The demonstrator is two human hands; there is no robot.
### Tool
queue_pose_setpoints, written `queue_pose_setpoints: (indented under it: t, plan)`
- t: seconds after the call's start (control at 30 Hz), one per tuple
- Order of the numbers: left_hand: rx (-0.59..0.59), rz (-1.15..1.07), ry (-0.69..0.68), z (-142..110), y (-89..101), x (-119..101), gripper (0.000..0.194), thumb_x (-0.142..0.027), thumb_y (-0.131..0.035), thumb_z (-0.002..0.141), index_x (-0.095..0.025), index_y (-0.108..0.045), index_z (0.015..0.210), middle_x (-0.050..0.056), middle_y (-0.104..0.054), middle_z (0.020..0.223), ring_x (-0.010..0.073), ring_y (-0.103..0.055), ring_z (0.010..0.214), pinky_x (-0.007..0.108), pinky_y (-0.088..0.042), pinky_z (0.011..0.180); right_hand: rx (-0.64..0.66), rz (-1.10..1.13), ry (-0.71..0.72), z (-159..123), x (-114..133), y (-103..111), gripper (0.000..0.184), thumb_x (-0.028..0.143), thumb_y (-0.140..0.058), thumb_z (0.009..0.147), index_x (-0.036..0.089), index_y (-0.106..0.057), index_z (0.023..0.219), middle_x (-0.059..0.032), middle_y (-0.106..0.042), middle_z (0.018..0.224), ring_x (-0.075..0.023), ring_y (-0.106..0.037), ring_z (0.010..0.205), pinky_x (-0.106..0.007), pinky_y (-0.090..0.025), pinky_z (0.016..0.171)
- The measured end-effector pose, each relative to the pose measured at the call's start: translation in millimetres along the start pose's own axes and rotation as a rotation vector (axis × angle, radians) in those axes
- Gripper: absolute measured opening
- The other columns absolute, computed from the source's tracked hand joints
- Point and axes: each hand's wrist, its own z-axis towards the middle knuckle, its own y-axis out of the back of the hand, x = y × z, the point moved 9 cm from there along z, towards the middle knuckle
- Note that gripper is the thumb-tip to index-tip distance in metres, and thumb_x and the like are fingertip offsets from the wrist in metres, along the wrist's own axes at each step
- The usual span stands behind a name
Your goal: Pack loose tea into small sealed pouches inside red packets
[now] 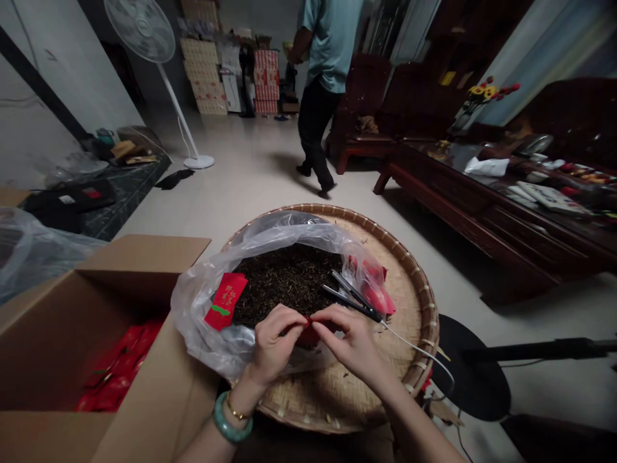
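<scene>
My left hand (pixel 277 341) and my right hand (pixel 349 337) meet in the middle, thumbs and forefingers pinching the edge of a small red packet (pixel 308 339). Most of the packet is hidden by my fingers. Just beyond lies a heap of dark dried tea leaves (pixel 284 280) in an opened clear plastic bag (pixel 202 308). Red packets with gold writing (pixel 226 299) rest on the leaves at the left. At the right, a black hair straightener (pixel 354 299) with a white cord lies by more red packets (pixel 378 289). Everything sits on a round woven bamboo tray (pixel 405 270).
An open cardboard box (pixel 149 379) at my left contains red packets (pixel 123 366). A black round stand base (pixel 470 370) is at the right. Farther off are a white fan (pixel 186 122), a walking person (pixel 328 71), a dark wooden table (pixel 482 212) and stacked boxes (pixel 205 71).
</scene>
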Motion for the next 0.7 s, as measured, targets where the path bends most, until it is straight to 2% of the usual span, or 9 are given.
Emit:
queue_pose_setpoints:
  t: [0.2, 0.4, 0.57, 0.7]
  plan:
    - [0.078, -0.026, -0.022, 2, -5.3, -1, 0.01, -0.013, -0.057, 0.081, -0.017, -0.065, 0.078, 0.003, -0.064, 0.07, 0.0132, -0.057, 0.066, 0.026, -0.046, 0.061, 0.142, 0.092, -0.137, 10, -9, -3, 0.012, 0.023, -0.06, 0.079, 0.018, -0.071, 0.082, -0.0035, -0.069, 0.075, -0.0142, -0.061, 0.069, -0.024, -0.047, 0.063]
    - [0.218, -0.051, -0.1, 3, -13.5, -7, 0.011, -0.014, -0.055, 0.082, -0.016, -0.065, 0.079, 0.005, -0.063, 0.07, 0.0134, -0.056, 0.066, 0.027, -0.047, 0.062, 0.335, 0.416, -0.444, 7, -34, -20, 0.011, 0.024, -0.066, 0.068, 0.014, -0.068, 0.065, 0.0017, -0.06, 0.052, -0.0084, -0.051, 0.045, -0.02, -0.041, 0.045]
    - [0.212, -0.114, -0.059, 3, -15.6, -5, 0.013, -0.016, -0.055, 0.083, -0.016, -0.065, 0.074, 0.004, -0.063, 0.068, 0.0131, -0.057, 0.064, 0.025, -0.046, 0.06, 0.289, 0.574, -0.523, 2, -46, -26, 0.009, 0.022, -0.068, 0.062, 0.014, -0.064, 0.059, 0.0035, -0.058, 0.049, -0.0069, -0.048, 0.043, -0.02, -0.04, 0.046]
    - [0.143, -0.136, 0.024, 3, -11.0, 3, 0.011, -0.015, -0.058, 0.08, -0.016, -0.063, 0.07, 0.003, -0.062, 0.066, 0.0125, -0.056, 0.062, 0.024, -0.046, 0.059, 0.235, 0.59, -0.507, 0, -44, -22, 0.015, 0.028, -0.066, 0.067, 0.014, -0.062, 0.062, 0.0026, -0.058, 0.052, -0.0077, -0.049, 0.045, -0.021, -0.042, 0.048]
